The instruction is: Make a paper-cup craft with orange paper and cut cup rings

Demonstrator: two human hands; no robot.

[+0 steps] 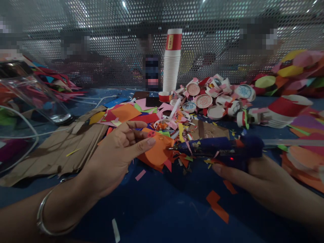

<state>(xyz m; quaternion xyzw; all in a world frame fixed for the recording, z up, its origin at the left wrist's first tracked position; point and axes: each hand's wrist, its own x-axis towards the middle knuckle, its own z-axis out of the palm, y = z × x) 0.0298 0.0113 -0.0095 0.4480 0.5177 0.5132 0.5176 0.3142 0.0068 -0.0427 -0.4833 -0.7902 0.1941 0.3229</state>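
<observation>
Passing room over near tabletop (174,199), glue gun (212,147) barring right, paper heap (124,113) ahead, cup stack (172,69) behind

No words or numbers I can read. Tall cup stack (172,69): yellow label (170,42) on the top cup's red band, dark marks down it, too small for me to make out. Round pieces (204,101) nearby: red or blue line prints, nothing I can decipher.
</observation>
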